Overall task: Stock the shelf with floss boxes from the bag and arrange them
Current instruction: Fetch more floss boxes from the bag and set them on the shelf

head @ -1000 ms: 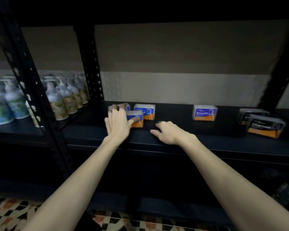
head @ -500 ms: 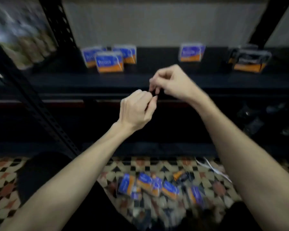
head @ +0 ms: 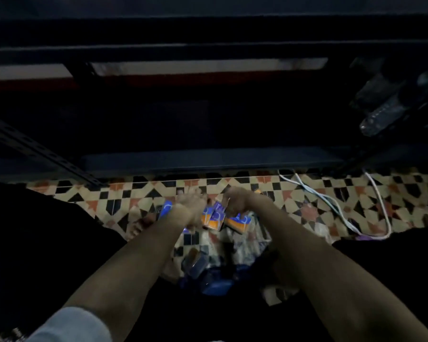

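Head view: we look straight down at the patterned floor (head: 294,191), with both arms reaching forward and low.
Location of stock: floss boxes (head: 241,222) lie in a loose heap just below frame centre, in and on a clear plastic bag (head: 245,245) on the tiles. None is on the shelf (head: 208,157), whose dark lower edge runs across at 12 o'clock from the heap.
Left hand (head: 192,206): it is over the heap at the 9 o'clock side. It is blurred, and we cannot tell whether it grips anything.
Right hand (head: 239,199): it is on the 3 o'clock side, and its curled fingers appear to pinch the top edge of one upright box (head: 218,213).
Look of boxes: small, rectangular, blue above and orange below, with white lettering too smeared to read whole. Darker packs sit in the bag toward 6 o'clock.
Step in hand: we judge this a pick-up from the bag.
Doing it well: we would take each box by its short sides and lift it clear of the plastic, so the film does not drag neighbours out. We would keep labels facing one way, ready for the shelf front.
Handling: the boxes look light and rigid, and a firm pinch should suffice.
Nearby: white cables (head: 331,201) lie at 3 o'clock and dark bottles (head: 378,114) at 2 o'clock, both well apart from the heap.
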Demonstrator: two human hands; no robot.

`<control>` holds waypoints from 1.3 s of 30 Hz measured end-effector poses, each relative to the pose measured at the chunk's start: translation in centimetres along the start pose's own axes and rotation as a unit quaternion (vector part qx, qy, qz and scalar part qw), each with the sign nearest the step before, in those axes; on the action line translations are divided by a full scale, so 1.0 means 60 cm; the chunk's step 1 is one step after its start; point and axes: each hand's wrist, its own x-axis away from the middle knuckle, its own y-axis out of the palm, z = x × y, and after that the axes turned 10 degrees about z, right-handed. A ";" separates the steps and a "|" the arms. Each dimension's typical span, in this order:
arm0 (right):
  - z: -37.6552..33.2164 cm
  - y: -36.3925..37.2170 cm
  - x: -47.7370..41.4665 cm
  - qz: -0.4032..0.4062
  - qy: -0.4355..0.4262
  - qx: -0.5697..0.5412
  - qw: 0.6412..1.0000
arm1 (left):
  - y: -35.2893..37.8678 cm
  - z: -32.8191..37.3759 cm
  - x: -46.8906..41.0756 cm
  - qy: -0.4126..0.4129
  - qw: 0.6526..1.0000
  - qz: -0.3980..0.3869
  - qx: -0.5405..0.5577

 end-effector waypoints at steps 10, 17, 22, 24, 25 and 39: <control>0.004 0.168 -0.071 0.112 0.055 0.065 0.990 | 0.030 -0.030 -0.014 -0.003 0.998 0.063 0.021; -0.017 0.187 -0.079 0.151 0.003 0.116 0.982 | -0.024 -0.097 -0.002 -0.050 0.988 0.086 0.119; -0.016 0.084 -0.074 0.075 -0.034 0.023 0.996 | -0.074 -0.119 0.015 -0.037 0.986 0.083 0.137; -0.011 0.007 -0.058 0.023 -0.033 0.019 0.999 | -0.106 -0.122 0.023 -0.047 0.984 0.068 0.159; -0.010 -0.033 -0.043 0.000 -0.029 0.018 0.999 | -0.126 -0.124 0.027 -0.044 0.983 0.063 0.168; -0.235 -0.439 0.355 0.076 -0.125 0.109 0.983 | -0.527 -0.185 0.339 0.048 0.937 0.264 0.222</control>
